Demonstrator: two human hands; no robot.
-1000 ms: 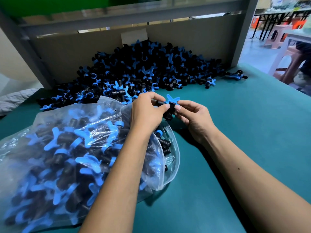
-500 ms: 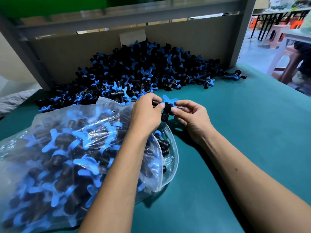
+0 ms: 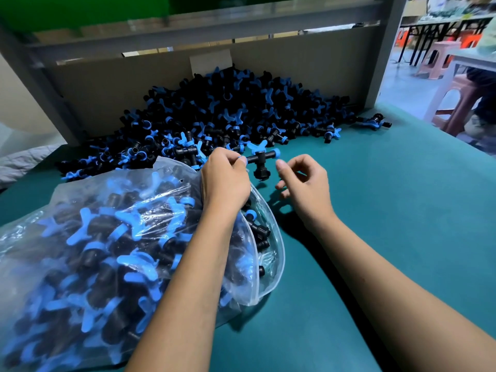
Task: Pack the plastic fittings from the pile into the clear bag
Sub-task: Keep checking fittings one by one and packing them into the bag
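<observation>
1. Black-and-blue plastic tee fitting (image 3: 261,158) hangs above the teal table (image 3: 402,210), just in front of the big pile, with its crossbar lying left to right and its black stem pointing down toward the table.
2. Left hand (image 3: 224,181) pinches the fitting by the left end of the crossbar, thumb and forefinger closed on the blue collar there; the fitting juts out at three o'clock from those fingertips.
3. Right hand (image 3: 306,183) sits just beside the fitting at its four o'clock, apart from it, fingers loosely curled and holding nothing.
4. Clear plastic bag (image 3: 128,237), already well filled with the same black-and-blue fittings, lies at seven o'clock from the held fitting; its open mouth (image 3: 271,237) faces right, directly below the left wrist.
5. Judgement: the left hand alone carries the piece and is the nearer to the mouth, so the coming move looks like a short swing down and back toward six o'clock, stem first or crossbar turned to slip through the opening.
6. Heaped pile of black-and-blue fittings (image 3: 228,111) remains large at twelve o'clock against the grey back panel (image 3: 120,84); much packing seems left.
</observation>
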